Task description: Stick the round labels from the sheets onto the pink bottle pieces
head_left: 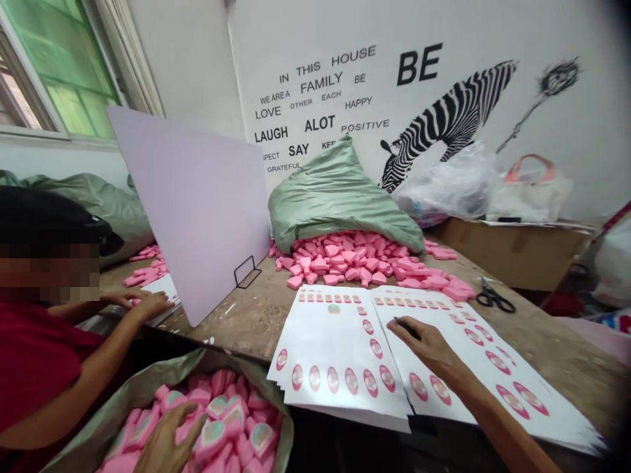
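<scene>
My left hand point(170, 441) lies open on labelled pink bars point(211, 440) in the sack point(167, 371); right hand point(428, 351) pinches a pen point(407, 326) above label sheets point(335, 355); unlabelled pile point(345, 259) left.

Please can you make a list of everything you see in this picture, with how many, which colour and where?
Table: one, brown wood, across the middle
Label sheets: two piles, white with pink ovals, on the table
Loose pieces: many, pink, heaped on the table
Labelled pieces: many, pink, in the front sack
Front sack: one, pale green, bottom left
Back sacks: two, pale green, behind the table
Board: one, lilac, upright on the table
Scissors: one pair, black, on the table at right
Plastic bag: one, white, at back right
Tote bag: one, white with pink handles, at back right
Box: one, brown cardboard, at right
Wall: one, white with black words and a zebra, at back
Window: one, green glass, top left
Co-worker: one person, red shirt, at left, both hands on white paper
Pen: one, black, in the right hand
Left hand: on the labelled pieces
Right hand: over the right label sheets
</scene>
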The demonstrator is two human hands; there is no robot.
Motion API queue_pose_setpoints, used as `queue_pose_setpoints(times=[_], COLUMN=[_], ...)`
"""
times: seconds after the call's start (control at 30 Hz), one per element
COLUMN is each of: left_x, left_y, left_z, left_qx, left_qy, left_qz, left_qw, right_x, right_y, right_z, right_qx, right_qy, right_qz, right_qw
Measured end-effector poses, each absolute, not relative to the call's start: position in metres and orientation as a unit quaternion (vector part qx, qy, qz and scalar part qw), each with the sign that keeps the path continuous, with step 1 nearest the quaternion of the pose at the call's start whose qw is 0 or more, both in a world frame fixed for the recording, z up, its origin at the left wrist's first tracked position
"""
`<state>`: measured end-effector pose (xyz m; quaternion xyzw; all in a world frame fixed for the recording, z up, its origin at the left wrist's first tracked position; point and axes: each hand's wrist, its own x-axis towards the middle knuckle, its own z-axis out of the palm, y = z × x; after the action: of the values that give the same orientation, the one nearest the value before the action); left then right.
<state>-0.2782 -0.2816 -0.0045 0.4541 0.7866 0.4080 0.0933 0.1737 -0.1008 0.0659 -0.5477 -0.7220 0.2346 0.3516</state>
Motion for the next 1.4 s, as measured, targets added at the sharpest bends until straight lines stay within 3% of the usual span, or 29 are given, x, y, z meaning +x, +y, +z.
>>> queue_pose_setpoints(times=[0.17, 0.4, 0.67, 0.9, 1.0, 1.1, 1.17, 1.27, 1.4], left_x=[-0.24, -0.176, -0.162, -0.148, -0.129, -0.111, -0.102, -0.094, -0.081], left_y=[-0.223, -0.136, -0.094, -0.027, -0.013, -0.018, -0.025, -0.028, -0.015], left_z=[0.017, 0.024, 0.043, 0.069, 0.07, 0.063, 0.056, 0.044, 0.032], left_qx=[0.512, 0.587, 0.579, 0.506, 0.506, 0.444, 0.392, 0.361, 0.347], left_qy=[0.727, 0.63, 0.623, 0.624, 0.498, 0.389, 0.397, 0.456, 0.505], left_qz=[0.434, 0.465, 0.437, 0.442, 0.374, 0.289, 0.327, 0.423, 0.478], left_qw=[0.15, 0.205, 0.293, 0.398, 0.596, 0.754, 0.763, 0.695, 0.63], right_x=[0.163, 0.115, 0.086, 0.096, 0.097, 0.101, 0.107, 0.11, 0.102], right_y=[-0.012, 0.126, 0.192, 0.128, 0.077, 0.047, 0.042, 0.048, 0.055], right_z=[0.063, 0.035, 0.021, 0.078, 0.098, 0.098, 0.084, 0.049, 0.008], right_qx=[-0.522, -0.549, -0.536, -0.424, -0.288, -0.269, -0.308, -0.428, -0.523], right_qy=[-0.784, -0.803, -0.835, -0.888, -0.926, -0.914, -0.878, -0.796, -0.785], right_qz=[0.138, 0.099, 0.093, 0.14, 0.213, 0.272, 0.325, 0.343, 0.197], right_qw=[0.304, 0.207, 0.084, 0.109, 0.119, 0.133, 0.171, 0.256, 0.268])
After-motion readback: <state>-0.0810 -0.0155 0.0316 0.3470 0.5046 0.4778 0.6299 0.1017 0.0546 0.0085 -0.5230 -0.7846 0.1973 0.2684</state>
